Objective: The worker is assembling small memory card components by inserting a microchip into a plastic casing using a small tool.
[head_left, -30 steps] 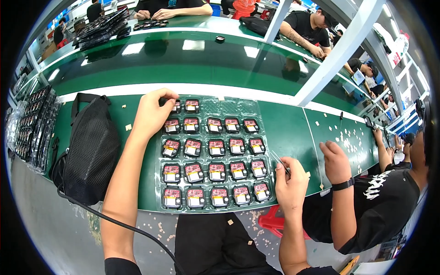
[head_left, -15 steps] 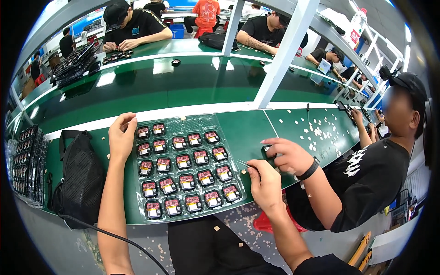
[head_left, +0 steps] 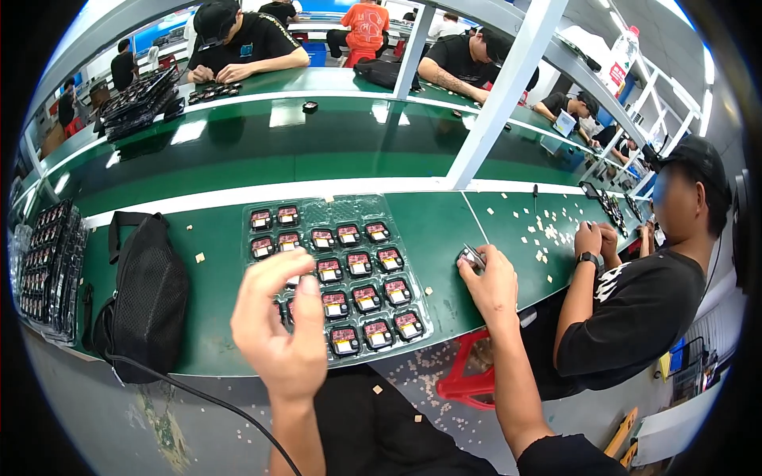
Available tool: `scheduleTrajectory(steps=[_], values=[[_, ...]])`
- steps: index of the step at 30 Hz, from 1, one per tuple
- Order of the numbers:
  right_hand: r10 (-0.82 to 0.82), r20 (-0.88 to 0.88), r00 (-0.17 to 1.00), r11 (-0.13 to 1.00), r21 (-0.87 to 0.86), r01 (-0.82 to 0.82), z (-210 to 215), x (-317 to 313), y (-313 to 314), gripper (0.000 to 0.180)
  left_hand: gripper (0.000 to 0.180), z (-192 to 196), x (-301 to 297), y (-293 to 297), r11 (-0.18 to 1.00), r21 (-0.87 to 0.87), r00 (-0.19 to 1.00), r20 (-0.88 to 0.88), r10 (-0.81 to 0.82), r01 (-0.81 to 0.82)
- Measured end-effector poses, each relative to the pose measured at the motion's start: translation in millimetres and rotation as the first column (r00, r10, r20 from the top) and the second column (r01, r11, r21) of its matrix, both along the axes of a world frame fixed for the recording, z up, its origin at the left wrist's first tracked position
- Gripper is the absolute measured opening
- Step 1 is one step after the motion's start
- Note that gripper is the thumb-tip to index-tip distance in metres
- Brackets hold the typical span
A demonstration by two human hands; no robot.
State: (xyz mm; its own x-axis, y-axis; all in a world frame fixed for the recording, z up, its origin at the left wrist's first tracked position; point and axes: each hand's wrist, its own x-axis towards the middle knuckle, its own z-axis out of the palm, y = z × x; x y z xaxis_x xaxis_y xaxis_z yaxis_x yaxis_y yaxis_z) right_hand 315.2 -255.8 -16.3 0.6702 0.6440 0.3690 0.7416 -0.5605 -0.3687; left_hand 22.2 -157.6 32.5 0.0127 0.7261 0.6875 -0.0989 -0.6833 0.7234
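My left hand (head_left: 282, 325) hovers over the left part of a clear plastic tray (head_left: 321, 210), its thumb and fingers apart and holding nothing. Rows of small square black cases with red-and-white labels, such as this labelled case (head_left: 359, 263), sit in the tray's pockets; my hand hides some of them. Right of the tray, my right hand (head_left: 494, 289) is closed around a small black case (head_left: 467, 257). The metal tweezers (head_left: 476, 252) show in part at the same fingers.
A black mesh bag (head_left: 147, 293) lies left of the tray, beside stacked filled trays (head_left: 51, 270). Small pale square pieces (head_left: 543, 230) scatter the green bench at right. A co-worker (head_left: 635, 317) sits close on my right. A white post (head_left: 496, 95) rises beyond the bench.
My left hand has moved right, from the tray's left edge to over it. My right hand has moved up and right onto the small black case. The co-worker's hand has drawn back.
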Motion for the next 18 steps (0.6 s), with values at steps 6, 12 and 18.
scheduleTrajectory(steps=[6, 12, 18], values=[[0.032, -0.012, 0.999, 0.999, -0.025, -0.033, 1, -16, 10, 0.04, 0.016, -24, 28, -72, 0.956, -0.211, 0.963, 0.219, -0.157, 0.204], [0.046, -0.006, 0.999, 0.999, -0.026, -0.046, 2, -13, 20, 0.038, 0.014, -35, 34, -80, 0.931, -0.224, 0.956, 0.115, -0.269, 0.289], [0.514, -0.367, 0.775, 0.845, 0.373, -0.383, 46, -66, -12, 0.045, 0.032, -50, 17, -78, 0.858, -0.301, 0.908, 0.189, -0.375, 0.417]])
